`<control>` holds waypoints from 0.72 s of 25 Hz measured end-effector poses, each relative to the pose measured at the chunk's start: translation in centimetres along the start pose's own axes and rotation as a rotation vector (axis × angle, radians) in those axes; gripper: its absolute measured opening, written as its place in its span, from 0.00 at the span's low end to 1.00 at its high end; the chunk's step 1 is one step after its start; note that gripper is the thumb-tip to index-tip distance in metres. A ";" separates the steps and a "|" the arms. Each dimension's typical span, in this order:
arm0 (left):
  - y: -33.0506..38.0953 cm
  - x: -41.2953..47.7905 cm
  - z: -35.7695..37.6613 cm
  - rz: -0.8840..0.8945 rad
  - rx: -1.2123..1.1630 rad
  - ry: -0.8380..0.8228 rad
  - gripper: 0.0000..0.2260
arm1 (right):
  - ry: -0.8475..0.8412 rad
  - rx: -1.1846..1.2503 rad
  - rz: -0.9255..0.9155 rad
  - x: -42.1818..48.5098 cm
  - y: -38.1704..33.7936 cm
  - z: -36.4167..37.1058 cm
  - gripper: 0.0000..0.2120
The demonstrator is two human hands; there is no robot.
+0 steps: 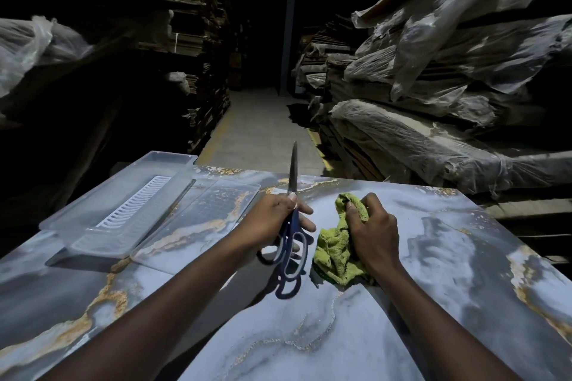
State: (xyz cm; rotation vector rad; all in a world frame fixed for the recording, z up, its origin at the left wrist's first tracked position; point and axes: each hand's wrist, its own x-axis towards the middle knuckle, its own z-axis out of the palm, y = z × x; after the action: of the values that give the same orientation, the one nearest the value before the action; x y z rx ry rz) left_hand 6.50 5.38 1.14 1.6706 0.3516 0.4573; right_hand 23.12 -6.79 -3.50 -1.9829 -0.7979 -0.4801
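A pair of scissors (292,173) with blue and white handles points its closed blades away from me, raised above the marbled table (402,303). My left hand (272,219) grips it near the pivot, with the handle loops hanging below toward me. Just to the right, my right hand (374,229) holds a crumpled green cloth (332,252) that lies bunched on the tabletop, fingers curled into its upper part.
A clear plastic tray (77,219) with a white slotted insert (136,204) sits at the table's left; a flat clear lid (223,198) lies beside it. Beyond the table a concrete aisle (260,127) runs between dark stacked shelves (173,40) and plastic-wrapped bundles (433,120).
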 end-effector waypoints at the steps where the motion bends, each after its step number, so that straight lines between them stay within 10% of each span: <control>1: 0.3 -0.3 0.0 -0.056 -0.074 -0.051 0.19 | -0.004 0.001 -0.001 0.0 0.0 0.0 0.10; 18: -1.3 -0.4 0.0 -0.141 0.029 -0.129 0.18 | -0.037 -0.007 -0.001 -0.1 -0.1 0.1 0.11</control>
State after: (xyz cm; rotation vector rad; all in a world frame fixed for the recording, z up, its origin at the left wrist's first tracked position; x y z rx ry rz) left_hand 6.20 5.43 -0.23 1.6812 0.3796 0.2391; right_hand 22.97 -6.73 -3.55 -2.0032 -0.8215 -0.4491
